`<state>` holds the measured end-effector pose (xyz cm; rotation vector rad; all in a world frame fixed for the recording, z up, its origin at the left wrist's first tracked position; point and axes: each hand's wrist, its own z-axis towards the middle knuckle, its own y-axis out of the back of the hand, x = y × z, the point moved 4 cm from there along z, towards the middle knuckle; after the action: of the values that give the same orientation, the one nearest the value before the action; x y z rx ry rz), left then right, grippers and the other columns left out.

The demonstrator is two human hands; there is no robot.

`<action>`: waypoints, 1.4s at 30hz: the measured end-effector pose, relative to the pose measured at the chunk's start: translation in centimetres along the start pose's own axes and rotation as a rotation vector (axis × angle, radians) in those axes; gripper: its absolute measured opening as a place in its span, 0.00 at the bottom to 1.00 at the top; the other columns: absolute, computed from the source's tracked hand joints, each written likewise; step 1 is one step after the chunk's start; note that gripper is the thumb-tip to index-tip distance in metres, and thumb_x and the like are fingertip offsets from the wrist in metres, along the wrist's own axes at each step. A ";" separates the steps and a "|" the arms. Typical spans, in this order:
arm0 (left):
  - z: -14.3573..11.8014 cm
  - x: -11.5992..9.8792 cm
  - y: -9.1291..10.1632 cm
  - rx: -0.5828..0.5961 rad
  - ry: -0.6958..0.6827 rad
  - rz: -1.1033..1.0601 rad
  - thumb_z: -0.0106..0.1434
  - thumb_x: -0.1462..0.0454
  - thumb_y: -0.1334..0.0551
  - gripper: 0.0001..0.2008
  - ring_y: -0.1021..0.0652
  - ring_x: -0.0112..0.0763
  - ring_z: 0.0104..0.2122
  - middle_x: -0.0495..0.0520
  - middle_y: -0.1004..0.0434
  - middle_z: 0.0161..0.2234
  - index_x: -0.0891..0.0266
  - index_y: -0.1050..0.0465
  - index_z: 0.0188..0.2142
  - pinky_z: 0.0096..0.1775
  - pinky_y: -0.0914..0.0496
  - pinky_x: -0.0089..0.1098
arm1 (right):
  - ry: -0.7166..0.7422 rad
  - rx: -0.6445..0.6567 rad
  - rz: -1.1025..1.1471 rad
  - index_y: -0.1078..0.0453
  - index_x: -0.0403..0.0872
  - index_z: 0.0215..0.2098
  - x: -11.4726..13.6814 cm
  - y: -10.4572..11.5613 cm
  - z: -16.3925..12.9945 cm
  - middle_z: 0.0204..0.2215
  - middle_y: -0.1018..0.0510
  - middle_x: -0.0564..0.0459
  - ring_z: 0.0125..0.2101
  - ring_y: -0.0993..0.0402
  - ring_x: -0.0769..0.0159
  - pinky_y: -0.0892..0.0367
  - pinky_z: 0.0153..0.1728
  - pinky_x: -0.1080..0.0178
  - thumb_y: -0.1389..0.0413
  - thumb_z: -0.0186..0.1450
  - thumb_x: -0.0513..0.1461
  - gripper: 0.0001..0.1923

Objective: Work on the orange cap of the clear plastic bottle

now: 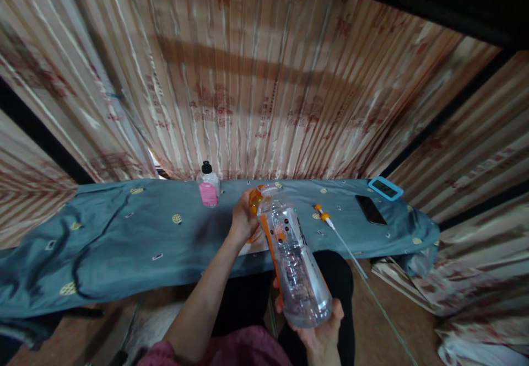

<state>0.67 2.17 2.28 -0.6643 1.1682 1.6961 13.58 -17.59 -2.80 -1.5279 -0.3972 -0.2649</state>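
A large clear plastic bottle [295, 258] with an orange and silver label hangs tilted over my lap. Its base rests in my right hand [318, 333], whose fingers are wrapped round the lower end. At the bottle's mouth, my left hand [243, 217] is closed round a see-through orange piece [256, 199]; whether this is a cap or a small container I cannot tell. Behind the left wrist, a flat white and orange item [257, 243] lies partly hidden. To the right lies a pump head [324, 214] with orange parts and a long white tube [349, 250].
A blue-green patterned cloth [136, 250] covers the narrow table. On it stand a pink-labelled bottle [209, 189] with a black top, a dark phone [371, 209] and a blue-framed device [386, 188]. Pleated curtains [248, 79] enclose the space. The tube's end hangs past the table edge.
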 end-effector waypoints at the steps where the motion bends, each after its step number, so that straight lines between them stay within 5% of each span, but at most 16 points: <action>1: 0.0 0.0 0.0 -0.007 -0.016 -0.006 0.58 0.59 0.33 0.25 0.17 0.47 0.45 0.59 0.18 0.46 0.60 0.34 0.54 0.46 0.22 0.44 | 0.014 0.008 0.010 0.24 0.55 0.53 -0.1 0.0 0.0 0.42 0.16 0.31 0.30 0.17 0.47 0.32 0.17 0.69 0.33 0.52 0.58 0.34; 12: -0.3 0.3 -0.4 -0.003 0.058 -0.021 0.55 0.55 0.30 0.28 0.17 0.47 0.42 0.58 0.18 0.45 0.60 0.32 0.52 0.45 0.23 0.44 | 0.014 0.035 -0.015 0.24 0.55 0.53 0.4 -0.8 0.2 0.40 0.15 0.35 0.27 0.19 0.59 0.31 0.17 0.70 0.32 0.52 0.58 0.34; 18: 0.2 -0.7 0.5 0.003 -0.020 0.024 0.54 0.56 0.29 0.24 0.19 0.46 0.45 0.60 0.20 0.46 0.62 0.29 0.48 0.48 0.24 0.43 | 0.007 0.020 -0.032 0.20 0.53 0.48 0.5 -0.9 0.1 0.39 0.15 0.36 0.30 0.18 0.54 0.32 0.17 0.70 0.33 0.51 0.59 0.31; 26: 0.7 -0.7 0.8 0.070 -0.054 0.079 0.53 0.57 0.29 0.24 0.19 0.45 0.44 0.58 0.20 0.44 0.63 0.29 0.47 0.48 0.24 0.41 | 0.029 -0.179 -0.157 0.19 0.46 0.45 0.9 -1.2 -0.3 0.35 0.16 0.31 0.26 0.21 0.51 0.39 0.11 0.68 0.34 0.48 0.62 0.37; 30: 0.7 -0.1 0.3 0.034 -0.081 0.074 0.53 0.57 0.28 0.31 0.21 0.47 0.50 0.61 0.23 0.51 0.63 0.32 0.53 0.52 0.26 0.44 | 0.078 -0.278 -0.179 0.24 0.53 0.52 1.5 -1.3 -0.6 0.37 0.17 0.41 0.33 0.21 0.51 0.36 0.09 0.68 0.30 0.43 0.61 0.42; 33: 0.9 -0.2 0.2 0.045 -0.148 0.056 0.54 0.57 0.28 0.31 0.24 0.47 0.56 0.62 0.25 0.56 0.62 0.32 0.55 0.55 0.28 0.43 | 0.037 -0.372 -0.232 0.28 0.49 0.56 1.9 -1.5 -0.7 0.27 0.19 0.44 0.31 0.21 0.51 0.39 0.07 0.70 0.28 0.35 0.61 0.53; 36: 1.1 -0.4 0.2 0.095 -0.167 0.063 0.55 0.57 0.28 0.27 0.23 0.46 0.55 0.60 0.23 0.53 0.62 0.29 0.53 0.56 0.28 0.42 | 0.051 -0.445 -0.256 0.25 0.47 0.52 2.2 -1.7 -0.8 0.24 0.20 0.45 0.27 0.21 0.53 0.37 0.07 0.69 0.27 0.33 0.61 0.52; 42: 1.3 -0.7 0.5 0.117 -0.161 0.036 0.56 0.56 0.29 0.22 0.21 0.44 0.51 0.58 0.20 0.49 0.60 0.26 0.48 0.52 0.26 0.41 | 0.058 -0.286 -0.276 0.25 0.51 0.54 2.3 -1.8 -1.0 0.32 0.15 0.44 0.21 0.20 0.61 0.32 0.10 0.70 0.30 0.42 0.61 0.46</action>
<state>0.57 3.06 3.57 -0.4287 1.1601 1.6647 14.98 -18.43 -0.21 -1.7390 -0.5422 -0.6016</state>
